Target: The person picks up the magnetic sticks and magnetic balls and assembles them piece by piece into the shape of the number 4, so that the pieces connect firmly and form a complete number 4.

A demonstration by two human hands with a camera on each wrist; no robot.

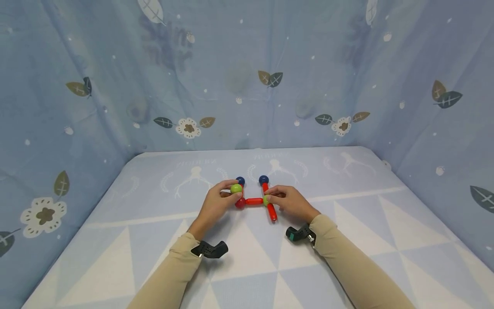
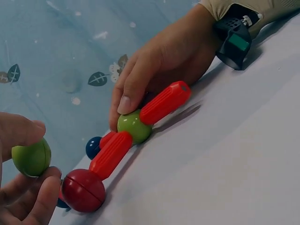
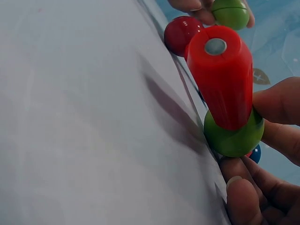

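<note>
My left hand (image 1: 216, 204) pinches a loose green ball (image 2: 32, 158) between thumb and fingers, close above a dark red ball (image 2: 83, 191). That red ball belongs to a ball-and-rod construction on the table. A red rod (image 1: 254, 201) joins it to a second green ball (image 2: 135, 126), which my right hand (image 1: 292, 201) grips with thumb and fingertips. From this green ball one red rod (image 3: 220, 84) points toward me, its end bare with a grey metal disc. Another rod runs away to a blue ball (image 1: 264, 180). A second blue ball (image 1: 240, 180) lies beyond the red one, partly hidden by my left fingers.
The table (image 1: 247, 274) wears a pale cloth with triangles and printed antlers. A blue leaf-patterned curtain (image 1: 231, 86) rises behind its far edge and along both sides. Each wrist carries a black camera mount (image 1: 210, 249) near the tabletop.
</note>
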